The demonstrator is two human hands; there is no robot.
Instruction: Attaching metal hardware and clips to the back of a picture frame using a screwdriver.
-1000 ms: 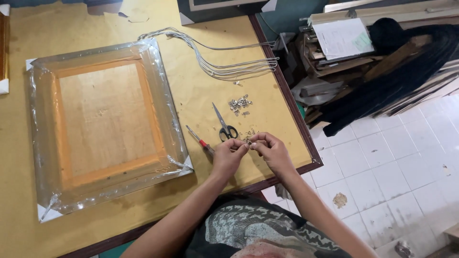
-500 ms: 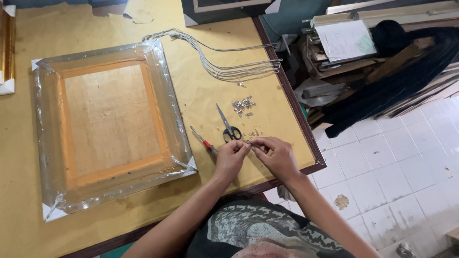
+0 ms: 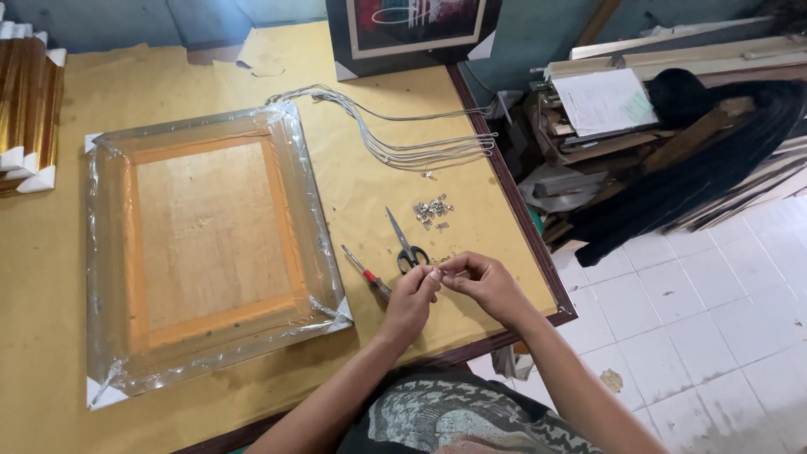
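My left hand (image 3: pixel 412 298) and my right hand (image 3: pixel 481 282) meet fingertip to fingertip above the table's near right part, pinching a tiny metal piece (image 3: pixel 435 273) between them; what it is stays too small to tell. Just beyond the fingers lie scissors (image 3: pixel 406 244) with black handles. A red-handled screwdriver (image 3: pixel 365 273) rests by my left hand. A small pile of metal hardware (image 3: pixel 432 208) lies further back. A picture frame (image 3: pixel 210 244), face down and wrapped in clear plastic, fills the table to the left.
A bundle of grey wires (image 3: pixel 403 143) lies at the back right of the yellow table (image 3: pixel 370 59). A framed picture (image 3: pixel 416 25) leans at the far edge. Gold moulding pieces (image 3: pixel 29 101) sit far left. Clutter and dark cloth (image 3: pixel 698 160) lie right of the table, above white floor tiles.
The view has shifted slightly; both hands stay together at the same spot, still working the small piece between the fingertips.
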